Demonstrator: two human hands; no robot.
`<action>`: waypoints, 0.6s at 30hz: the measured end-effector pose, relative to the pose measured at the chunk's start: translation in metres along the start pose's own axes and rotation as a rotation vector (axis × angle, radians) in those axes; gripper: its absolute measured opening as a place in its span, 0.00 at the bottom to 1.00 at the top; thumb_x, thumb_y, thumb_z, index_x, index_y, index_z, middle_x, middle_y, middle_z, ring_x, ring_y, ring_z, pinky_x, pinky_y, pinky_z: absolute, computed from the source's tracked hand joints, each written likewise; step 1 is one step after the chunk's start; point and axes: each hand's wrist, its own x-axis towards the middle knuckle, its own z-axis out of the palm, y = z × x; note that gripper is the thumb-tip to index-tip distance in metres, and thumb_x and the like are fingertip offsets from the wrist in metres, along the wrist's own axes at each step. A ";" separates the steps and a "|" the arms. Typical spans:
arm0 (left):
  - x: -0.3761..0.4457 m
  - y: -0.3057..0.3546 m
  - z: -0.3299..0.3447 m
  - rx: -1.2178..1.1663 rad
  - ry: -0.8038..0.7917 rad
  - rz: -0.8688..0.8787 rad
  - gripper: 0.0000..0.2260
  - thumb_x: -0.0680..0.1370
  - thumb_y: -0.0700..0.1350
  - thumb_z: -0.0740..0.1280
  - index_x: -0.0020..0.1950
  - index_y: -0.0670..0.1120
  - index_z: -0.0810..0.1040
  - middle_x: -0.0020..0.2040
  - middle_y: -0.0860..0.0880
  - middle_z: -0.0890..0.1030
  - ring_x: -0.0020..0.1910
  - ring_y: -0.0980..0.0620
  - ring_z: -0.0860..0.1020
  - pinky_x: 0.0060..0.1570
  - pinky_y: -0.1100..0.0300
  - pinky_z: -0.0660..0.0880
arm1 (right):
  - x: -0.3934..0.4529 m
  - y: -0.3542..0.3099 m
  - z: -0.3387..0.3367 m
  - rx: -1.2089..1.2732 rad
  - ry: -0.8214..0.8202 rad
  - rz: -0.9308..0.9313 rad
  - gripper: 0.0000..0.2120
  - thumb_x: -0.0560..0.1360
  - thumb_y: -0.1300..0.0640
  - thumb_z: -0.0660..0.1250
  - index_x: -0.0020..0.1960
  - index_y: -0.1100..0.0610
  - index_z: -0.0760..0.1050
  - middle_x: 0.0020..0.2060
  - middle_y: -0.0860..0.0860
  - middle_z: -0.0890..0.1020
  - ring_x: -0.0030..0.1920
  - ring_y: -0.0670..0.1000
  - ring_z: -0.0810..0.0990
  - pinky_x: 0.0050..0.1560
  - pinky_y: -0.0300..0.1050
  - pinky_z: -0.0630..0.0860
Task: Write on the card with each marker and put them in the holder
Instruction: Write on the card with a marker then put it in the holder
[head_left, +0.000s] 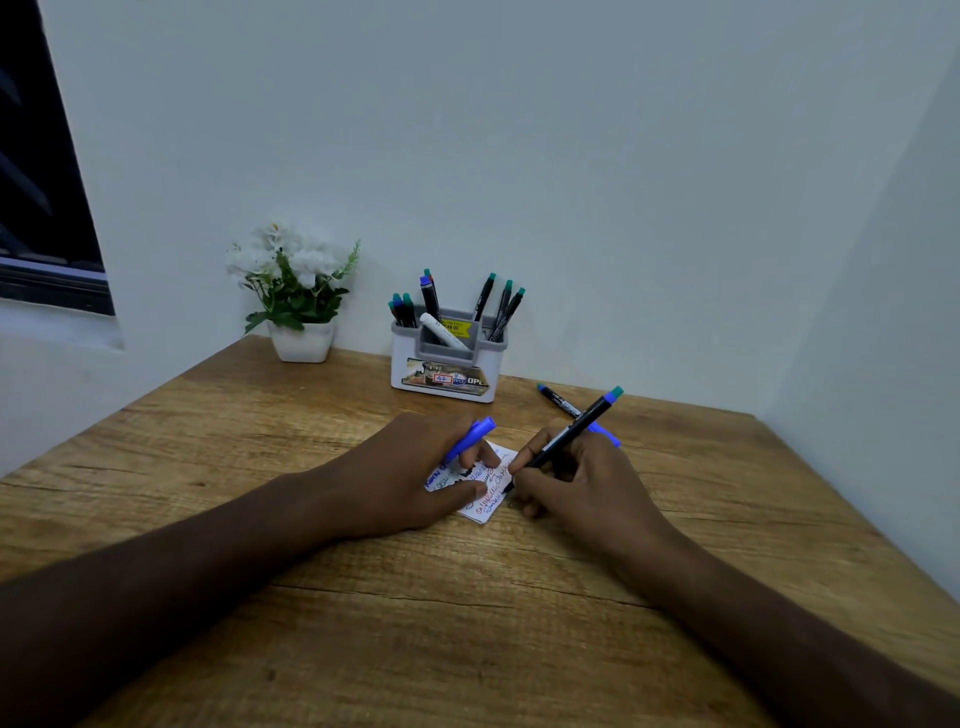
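Observation:
A small white card (496, 470) covered in scribbled lines lies on the wooden desk (467, 623). My left hand (415, 467) presses it down with its fingertips and holds a blue marker cap (470, 439) between its fingers. My right hand (576, 478) grips a black marker (571, 434) with a blue and teal end, its tip touching the card's right edge. Behind the card stands the white and grey holder (445, 358) with several markers upright in it. One more marker (563, 405) lies on the desk behind my right hand.
A white pot of white flowers (298, 296) stands at the back left by the wall. Walls close the desk at the back and on the right. A dark window (41, 182) is at the far left.

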 end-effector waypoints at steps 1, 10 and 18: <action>0.000 0.001 0.000 -0.003 -0.002 0.002 0.15 0.79 0.52 0.73 0.46 0.65 0.67 0.46 0.73 0.76 0.49 0.70 0.76 0.45 0.77 0.68 | 0.000 0.000 0.000 0.007 0.006 0.003 0.03 0.77 0.61 0.72 0.47 0.55 0.84 0.38 0.52 0.89 0.36 0.46 0.87 0.46 0.45 0.86; 0.000 0.003 -0.001 0.010 -0.013 -0.014 0.15 0.79 0.52 0.73 0.46 0.67 0.67 0.43 0.68 0.74 0.49 0.71 0.74 0.46 0.78 0.66 | 0.008 0.002 -0.005 -0.016 0.055 -0.012 0.02 0.78 0.61 0.73 0.48 0.55 0.84 0.38 0.53 0.89 0.35 0.48 0.86 0.42 0.42 0.86; 0.001 -0.006 0.004 0.036 -0.028 -0.030 0.12 0.79 0.58 0.71 0.48 0.65 0.67 0.50 0.61 0.79 0.47 0.60 0.77 0.45 0.66 0.70 | 0.010 0.007 -0.007 -0.037 0.011 -0.032 0.02 0.76 0.60 0.75 0.46 0.54 0.85 0.38 0.52 0.88 0.37 0.49 0.86 0.44 0.47 0.85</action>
